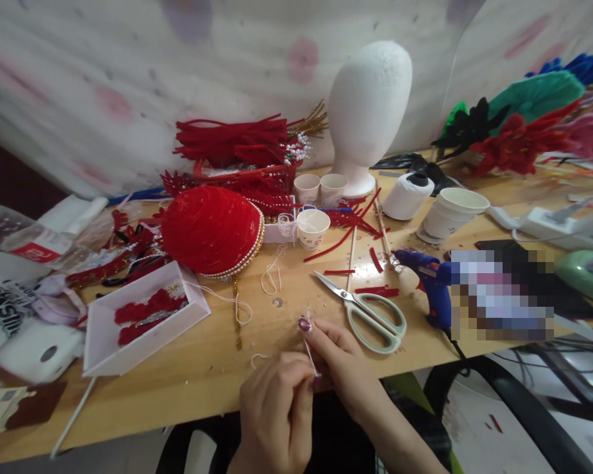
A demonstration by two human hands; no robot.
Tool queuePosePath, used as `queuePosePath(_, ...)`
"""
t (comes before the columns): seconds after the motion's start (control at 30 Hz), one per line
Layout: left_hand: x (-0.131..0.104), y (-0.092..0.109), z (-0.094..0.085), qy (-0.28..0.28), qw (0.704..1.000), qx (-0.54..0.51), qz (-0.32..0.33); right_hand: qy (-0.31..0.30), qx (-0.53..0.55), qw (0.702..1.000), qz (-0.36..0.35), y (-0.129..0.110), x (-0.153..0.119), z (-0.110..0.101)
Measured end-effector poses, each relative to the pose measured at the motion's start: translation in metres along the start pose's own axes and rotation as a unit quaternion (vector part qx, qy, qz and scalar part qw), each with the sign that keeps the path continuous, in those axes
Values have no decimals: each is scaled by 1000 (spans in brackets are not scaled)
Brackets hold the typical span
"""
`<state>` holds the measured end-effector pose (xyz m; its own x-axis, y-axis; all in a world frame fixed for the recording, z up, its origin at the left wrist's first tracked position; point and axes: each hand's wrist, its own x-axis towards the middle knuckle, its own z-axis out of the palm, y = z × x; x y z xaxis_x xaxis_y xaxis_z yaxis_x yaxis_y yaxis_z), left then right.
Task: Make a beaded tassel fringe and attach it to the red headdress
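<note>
Both hands meet at the near edge of the wooden table (212, 368). My left hand (277, 408) and my right hand (338, 359) together pinch a thin needle-like pin (309, 349) with pale thread; what sits at its tip is too small to tell. A red domed headpiece (210, 229) edged with pearl beads lies just beyond, with white thread (271, 276) trailing from it toward my hands. Green-handled scissors (370, 316) lie shut to the right of my right hand.
A white box (143, 316) of red trims sits at left. Small paper cups (312, 227), a thread spool (405, 194), a white tub (449, 210), a blue glue gun (432, 283) and a foam head (368, 112) stand behind. Feathers (524, 125) fill the right.
</note>
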<state>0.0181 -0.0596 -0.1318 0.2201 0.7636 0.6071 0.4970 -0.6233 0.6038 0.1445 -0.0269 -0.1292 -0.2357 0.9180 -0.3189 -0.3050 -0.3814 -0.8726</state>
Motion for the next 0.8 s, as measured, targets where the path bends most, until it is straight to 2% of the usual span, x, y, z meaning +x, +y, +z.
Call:
queuePosePath(0.1, -6, -3, 3, -14, 1000, -17, 10, -33, 51, 995, 73, -2, -3, -2)
queuePosePath(0.17, -9, -4, 2, -15, 999, -33, -3, -55, 75, 992, 86, -4, -5, -2)
queuePosePath(0.4, -21, 4, 6, 5, 993, -86, -80, -58, 81, 992, 73, -3, -6, 0)
queuePosePath(0.6, -24, 2, 5, -8, 997, -61, -54, -92, 119, 982, 114, -4, -9, -4)
queuePosePath(0.8, -22, -1, 5, 16, 998, -12, -64, -81, 107, 988, 79, 0, -12, -6)
